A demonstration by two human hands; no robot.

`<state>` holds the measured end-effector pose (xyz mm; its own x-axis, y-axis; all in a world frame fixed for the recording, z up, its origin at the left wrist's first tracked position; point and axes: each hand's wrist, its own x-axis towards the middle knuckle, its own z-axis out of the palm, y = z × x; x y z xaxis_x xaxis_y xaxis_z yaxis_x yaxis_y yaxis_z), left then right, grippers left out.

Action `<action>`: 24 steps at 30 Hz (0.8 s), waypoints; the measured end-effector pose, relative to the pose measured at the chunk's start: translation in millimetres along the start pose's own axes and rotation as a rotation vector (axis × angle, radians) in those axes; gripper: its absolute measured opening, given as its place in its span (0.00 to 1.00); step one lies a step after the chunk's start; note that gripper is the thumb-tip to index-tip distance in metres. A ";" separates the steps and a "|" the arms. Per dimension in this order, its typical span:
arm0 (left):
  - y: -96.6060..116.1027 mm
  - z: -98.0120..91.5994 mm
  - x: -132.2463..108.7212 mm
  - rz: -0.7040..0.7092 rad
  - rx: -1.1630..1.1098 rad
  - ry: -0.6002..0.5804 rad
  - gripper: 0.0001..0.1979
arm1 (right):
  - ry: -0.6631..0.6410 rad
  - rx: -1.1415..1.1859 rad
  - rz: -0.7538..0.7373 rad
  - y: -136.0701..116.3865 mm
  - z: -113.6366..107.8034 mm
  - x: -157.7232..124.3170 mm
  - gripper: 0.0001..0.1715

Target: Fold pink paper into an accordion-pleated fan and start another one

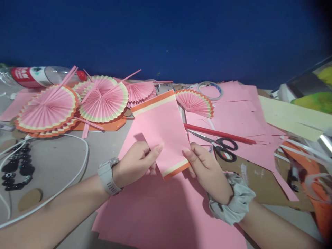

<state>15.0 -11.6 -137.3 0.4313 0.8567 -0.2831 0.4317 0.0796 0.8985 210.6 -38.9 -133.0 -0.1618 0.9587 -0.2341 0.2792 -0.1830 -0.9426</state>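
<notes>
A pink paper sheet (163, 128), with cream and orange bands along its two short ends, is held up and tilted in front of me. My left hand (138, 157) pinches its left edge, thumb on top and fingers behind. On the other side my right hand (204, 169) grips the lower right edge, thumb on the face. Beneath both hands lies a stack of larger pink paper (166, 214). Scissors (220, 143) with black handles rest just beyond my right hand, alongside a red stick (220, 133).
Pleated paper fans (103, 100) lie at the back left before a plastic bottle (36, 76). A half-open fan (195, 102) and a tape roll (210, 90) sit behind the sheet. Pink paper (233, 110) covers the right. A white cable (85, 155) and black beads (18, 166) are at left.
</notes>
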 end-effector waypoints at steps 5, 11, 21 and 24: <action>1.9 -0.5 -0.4 0.006 -0.013 0.051 0.30 | -0.046 0.039 -0.029 -0.3 -0.6 0.4 0.18; 4.0 -2.0 -1.0 0.032 -0.034 0.105 0.28 | -0.111 0.111 -0.053 0.6 -0.4 0.7 0.10; 0.4 -3.0 2.4 0.054 -0.102 0.126 0.26 | -0.094 0.225 -0.057 -0.5 -0.8 1.4 0.20; 0.1 -3.0 1.8 0.064 -0.136 0.123 0.25 | -0.116 0.257 -0.061 2.0 -2.1 1.0 0.22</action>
<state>13.4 -8.5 -136.7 0.3507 0.9173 -0.1886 0.2920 0.0843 0.9527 213.0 -37.8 -134.6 -0.2824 0.9408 -0.1873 0.0189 -0.1897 -0.9817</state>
